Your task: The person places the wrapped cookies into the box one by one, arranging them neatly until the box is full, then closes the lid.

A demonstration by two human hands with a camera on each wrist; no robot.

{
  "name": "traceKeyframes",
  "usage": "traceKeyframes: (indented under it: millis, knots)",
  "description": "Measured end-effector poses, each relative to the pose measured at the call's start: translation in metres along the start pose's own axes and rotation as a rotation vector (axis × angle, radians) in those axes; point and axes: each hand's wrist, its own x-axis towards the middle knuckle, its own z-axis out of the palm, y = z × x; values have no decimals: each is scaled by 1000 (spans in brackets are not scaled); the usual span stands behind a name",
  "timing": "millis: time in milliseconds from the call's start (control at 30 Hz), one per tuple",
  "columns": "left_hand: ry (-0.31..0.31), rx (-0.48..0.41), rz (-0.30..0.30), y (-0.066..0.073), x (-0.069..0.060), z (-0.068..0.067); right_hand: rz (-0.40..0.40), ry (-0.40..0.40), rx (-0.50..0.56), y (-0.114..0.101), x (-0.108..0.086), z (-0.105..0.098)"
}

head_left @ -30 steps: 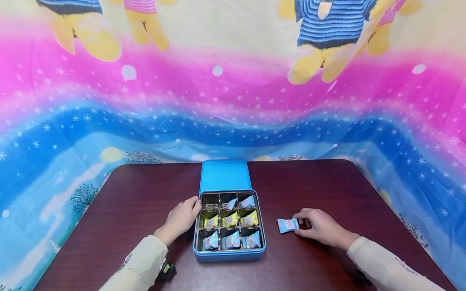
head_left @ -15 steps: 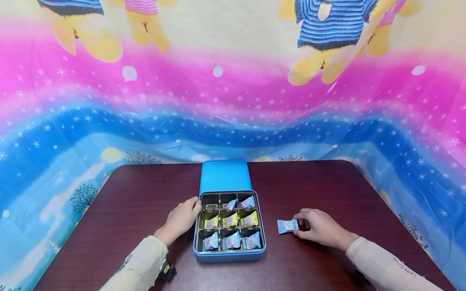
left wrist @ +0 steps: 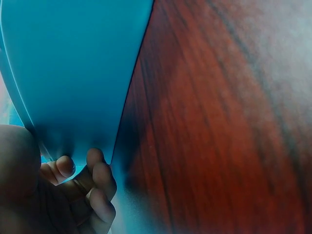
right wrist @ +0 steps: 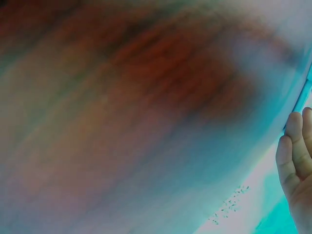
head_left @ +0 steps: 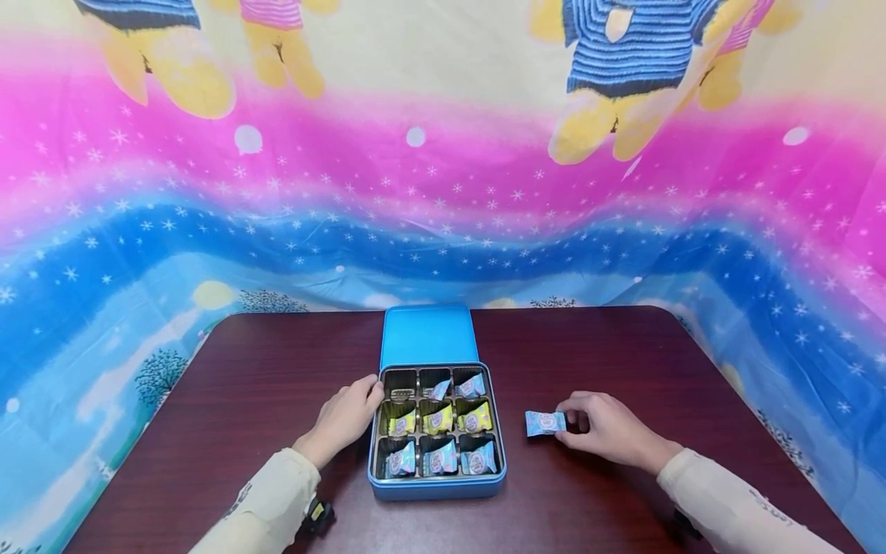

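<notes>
A blue tin box (head_left: 438, 489) with a divided tray stands on the table. Blue-wrapped candies (head_left: 479, 458) fill its front row and yellow-wrapped candies (head_left: 438, 416) its middle row. Two more blue ones lie in the back row, middle and right; the back-left compartment shows its bare bottom. My left hand (head_left: 344, 419) holds the tin's left side near the back corner, fingers curled in the left wrist view. To the right of the tin, my right hand (head_left: 612, 431) pinches a blue-wrapped candy (head_left: 544, 423) by its right end, between thumb and fingers.
The tin's blue lid (head_left: 428, 335) lies directly behind it. A dark reddish wooden table (head_left: 263, 369) lies underneath, its far edge against a patterned cloth backdrop (head_left: 443, 192). A small black device (head_left: 318, 515) sits below the left sleeve.
My right hand and its candy have shifted slightly up and left in the head view. My left hand and the tin keep their places.
</notes>
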Motion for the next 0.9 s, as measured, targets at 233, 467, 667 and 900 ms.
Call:
traceKeyframes:
  millis: [233, 467, 667, 900]
  knots:
    - [-3, 4, 0, 1, 0, 0, 6, -2, -2, -3, 4, -4]
    - [-2, 4, -3, 1, 0, -1, -4, 14, -6, -5, 7, -5]
    - [-6, 6, -8, 1, 1, -1, -14, 33, -11, -7, 10, -7]
    - [-12, 1, -16, 0, 1, -1, 1, 45, 7, -10, 12, -9]
